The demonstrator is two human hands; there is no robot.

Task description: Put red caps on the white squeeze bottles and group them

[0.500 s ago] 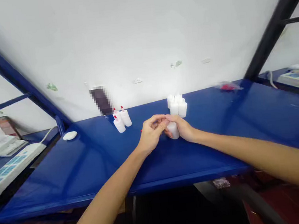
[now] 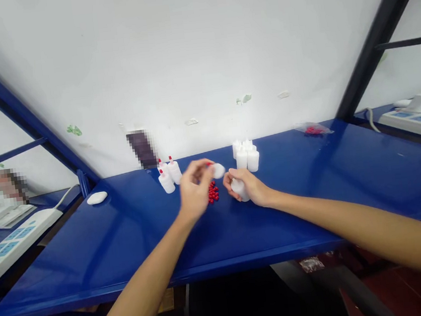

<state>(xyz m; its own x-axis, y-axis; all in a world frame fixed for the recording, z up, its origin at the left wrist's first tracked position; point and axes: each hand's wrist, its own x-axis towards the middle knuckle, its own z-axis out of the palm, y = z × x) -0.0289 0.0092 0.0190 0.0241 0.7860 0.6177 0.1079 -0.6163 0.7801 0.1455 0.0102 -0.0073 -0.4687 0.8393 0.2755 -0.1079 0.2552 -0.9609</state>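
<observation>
Behind a glossy blue table (image 2: 135, 232) stands a pale wall (image 2: 183, 54), scuffed in a few places. The left hand (image 2: 194, 192) is nearly closed, thumb and fingertips pinching a white cap (image 2: 218, 171), slightly blurred, with a bit of red showing at the fingers. The right hand (image 2: 255, 187) is curled firmly around a white bottle (image 2: 240, 190) near the table's middle; its fingers hide the neck, so I cannot tell whether the mouth is clear, or whether the base touches the table. Cap and bottle are apart, the cap to the left of the bottle and a little higher in view.

Just beside the left hand lies a loose heap of red tips (image 2: 213, 193). Farther left, 3 finished-looking bottles (image 2: 167, 183) stand upright, each topped in red. Behind the right hand is a tight cluster of white bottles (image 2: 247, 160), also upright, with no red on top; the overlap makes an exact count hard. At the back right lies a clear bag (image 2: 313, 129) with red pieces inside.

My reading is that the step in hand is pairing 1 cap with 1 bottle. Joining them would call for a steady grip on the right, the cap brought level and centred over the neck, and only light pressure, since the soft-looking bottle could squash or tilt.
</observation>
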